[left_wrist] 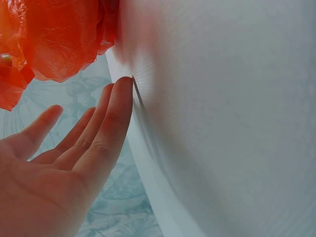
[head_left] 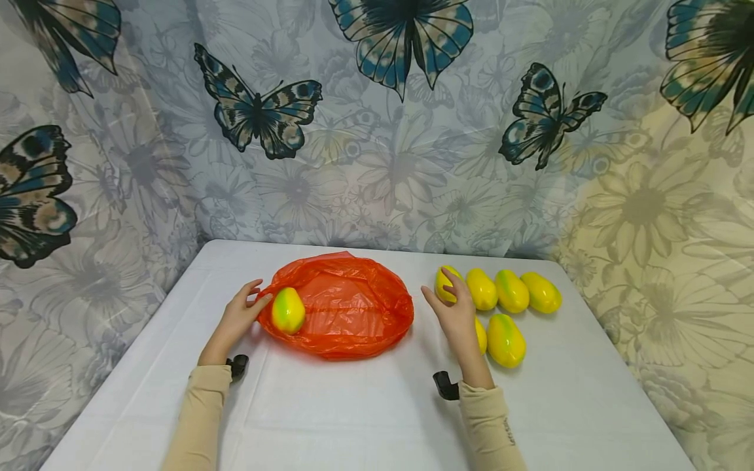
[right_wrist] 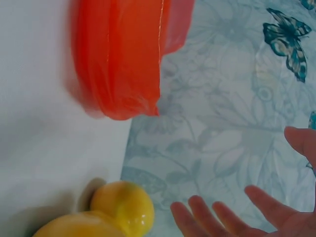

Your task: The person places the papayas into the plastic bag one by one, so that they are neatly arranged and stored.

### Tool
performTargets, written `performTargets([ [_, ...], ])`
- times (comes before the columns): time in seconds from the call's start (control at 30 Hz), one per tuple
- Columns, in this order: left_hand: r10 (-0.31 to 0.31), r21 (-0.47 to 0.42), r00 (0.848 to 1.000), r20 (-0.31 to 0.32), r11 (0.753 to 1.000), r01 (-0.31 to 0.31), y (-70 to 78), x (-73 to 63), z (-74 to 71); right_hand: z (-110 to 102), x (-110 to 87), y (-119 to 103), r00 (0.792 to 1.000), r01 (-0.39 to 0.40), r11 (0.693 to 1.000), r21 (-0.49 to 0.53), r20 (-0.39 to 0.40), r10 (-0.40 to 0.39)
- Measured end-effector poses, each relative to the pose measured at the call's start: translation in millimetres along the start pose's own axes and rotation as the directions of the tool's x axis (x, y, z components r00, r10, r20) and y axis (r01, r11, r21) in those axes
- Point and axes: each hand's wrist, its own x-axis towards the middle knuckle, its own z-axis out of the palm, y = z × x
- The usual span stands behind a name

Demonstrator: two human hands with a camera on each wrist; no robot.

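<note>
A red plastic bag [head_left: 353, 314] lies spread with its mouth facing up, and one yellow-green mango [head_left: 288, 311] sits inside at its left. My left hand [head_left: 241, 317] is beside the bag's left rim. In the left wrist view its fingers [left_wrist: 111, 123] are extended, apart from the bag [left_wrist: 59, 34] and holding nothing. My right hand [head_left: 456, 314] hovers by the mangoes on the right, partly hiding two of them. The right wrist view has its fingers [right_wrist: 229, 217] spread with nothing between them, near two mangoes [right_wrist: 126, 205].
Several mangoes [head_left: 512, 292] stand in a back row on the right of the white table [head_left: 336, 418]. Another mango [head_left: 506, 341] lies in front of them, next to a half-hidden one. A butterfly-patterned cloth [head_left: 406, 163] hangs behind the table.
</note>
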Motion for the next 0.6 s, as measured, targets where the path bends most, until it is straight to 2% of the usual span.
performTargets([
  [0.6, -0.001, -0.005, 1.000, 0.004, 1.000, 0.001, 0.0, 0.0, -0.4, -23, -3.5, 7, 0.999, -0.016, 0.999, -0.047, -0.033, 0.015],
])
